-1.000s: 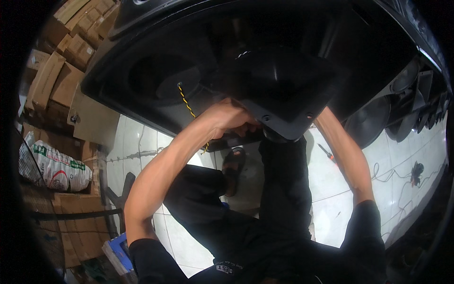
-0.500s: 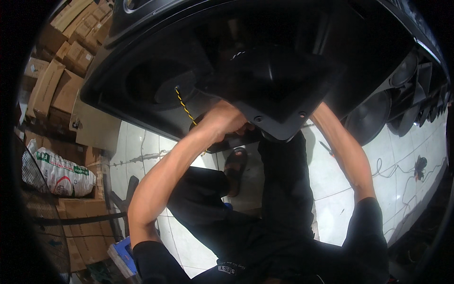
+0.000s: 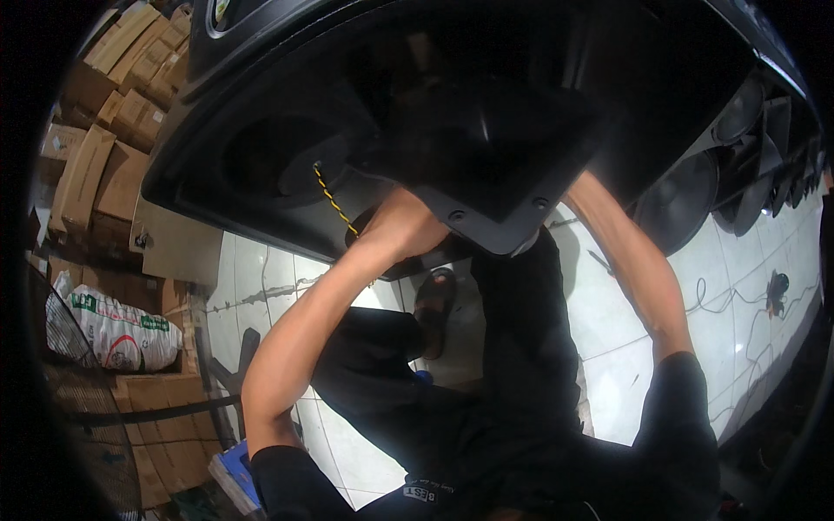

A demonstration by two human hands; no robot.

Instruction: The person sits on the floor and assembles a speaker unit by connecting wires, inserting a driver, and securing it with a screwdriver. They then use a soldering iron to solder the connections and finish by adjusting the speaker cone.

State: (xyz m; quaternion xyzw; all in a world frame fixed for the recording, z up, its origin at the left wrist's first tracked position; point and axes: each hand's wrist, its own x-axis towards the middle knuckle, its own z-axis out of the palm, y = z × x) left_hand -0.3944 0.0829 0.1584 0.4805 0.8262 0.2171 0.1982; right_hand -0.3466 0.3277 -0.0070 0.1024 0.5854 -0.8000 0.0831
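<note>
The large black speaker cabinet [image 3: 486,113] is tilted over the person's lap, filling the upper view. The left hand [image 3: 404,230] presses against its underside beside 1 yellow-black twisted wire [image 3: 333,198]; its fingers are hidden, so I cannot tell their spread. The right hand is out of sight behind the cabinet's black horn [image 3: 486,187]. 1 white sack [image 3: 117,326] lies by stacked cardboard boxes [image 3: 95,165].

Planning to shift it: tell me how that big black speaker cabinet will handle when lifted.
The black speaker cabinet is probably heavy: it fills the view, and both arms reach under it. Its moulded shell looks rigid, not floppy. The left hand sits at its edge; the right hand is hidden.
</note>
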